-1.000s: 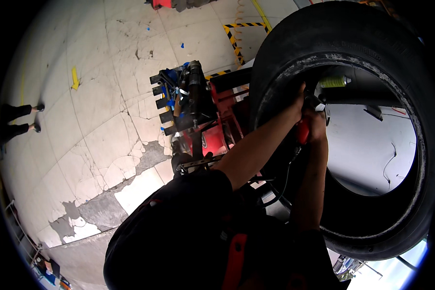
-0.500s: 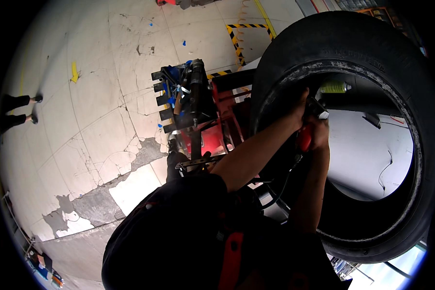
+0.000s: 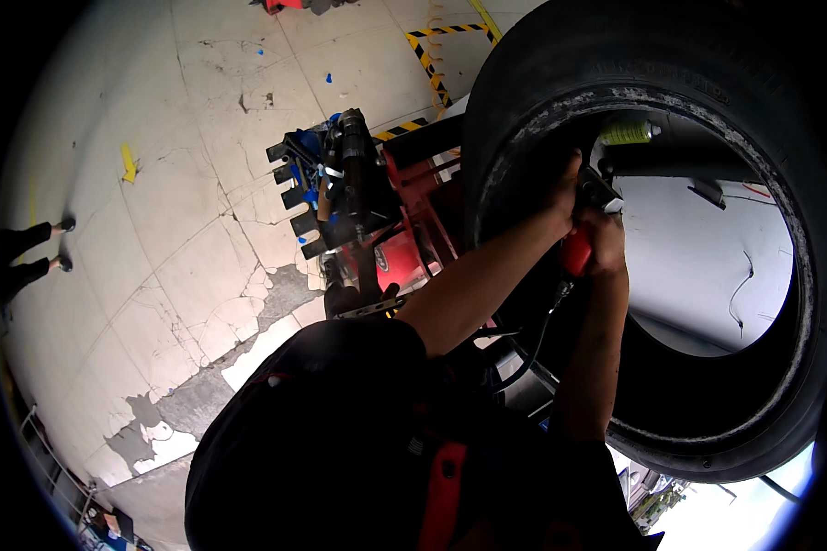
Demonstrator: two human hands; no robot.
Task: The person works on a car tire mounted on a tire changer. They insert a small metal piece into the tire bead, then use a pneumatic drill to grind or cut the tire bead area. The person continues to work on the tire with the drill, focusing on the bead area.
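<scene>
A large black tyre (image 3: 606, 37) stands on the right, its grey scuffed bead ring facing me. Within its opening, my right hand (image 3: 606, 243) grips the red handle of an air tool (image 3: 576, 253). A dark hose (image 3: 544, 342) runs from the handle's lower end down toward my body. My left hand (image 3: 563, 204) is closed at the tool's dark and silver head, beside the tyre's inner left wall; its thumb points up. The tool's working tip is hidden behind my left hand. Beyond the hands, a yellow-green spray can (image 3: 627, 133) lies inside the opening.
Left of the tyre is a red metal stand (image 3: 423, 197), with a black notched tray (image 3: 294, 197) of hand tools. Black-and-yellow tape (image 3: 427, 60) and a coiled orange hose (image 3: 436, 46) are on the floor behind. Another person's legs (image 3: 32, 253) show far left.
My view has shifted, so tyre, spray can and tool tray sit higher or further left in the picture. Both hands keep their grip on the air tool, now a little lower against the tyre opening.
</scene>
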